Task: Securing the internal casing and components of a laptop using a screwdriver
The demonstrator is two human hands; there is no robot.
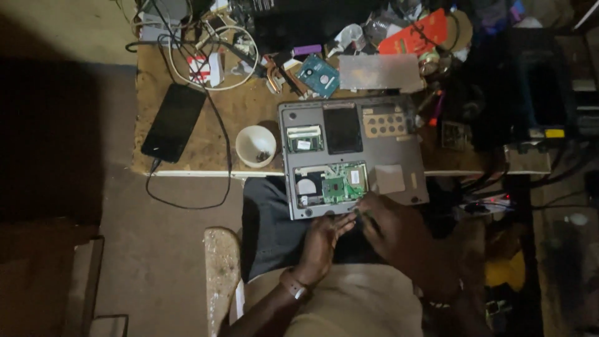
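Note:
A grey laptop (387,159) lies upside down at the table's near edge, its bottom covers off. A green circuit board (340,186) and a memory slot (304,138) are exposed. My left hand (324,240) rests with its fingers against the laptop's near edge. My right hand (390,228) grips a thin tool, likely a screwdriver (360,209), whose tip is at the near edge of the open bay by the circuit board.
A small white bowl (255,145) with tiny parts stands left of the laptop. A black tablet (174,122) with a cable lies further left. A hard drive (318,75), cables, a grey cover plate (380,72) and red packaging (415,34) crowd the back. Dark equipment sits at right.

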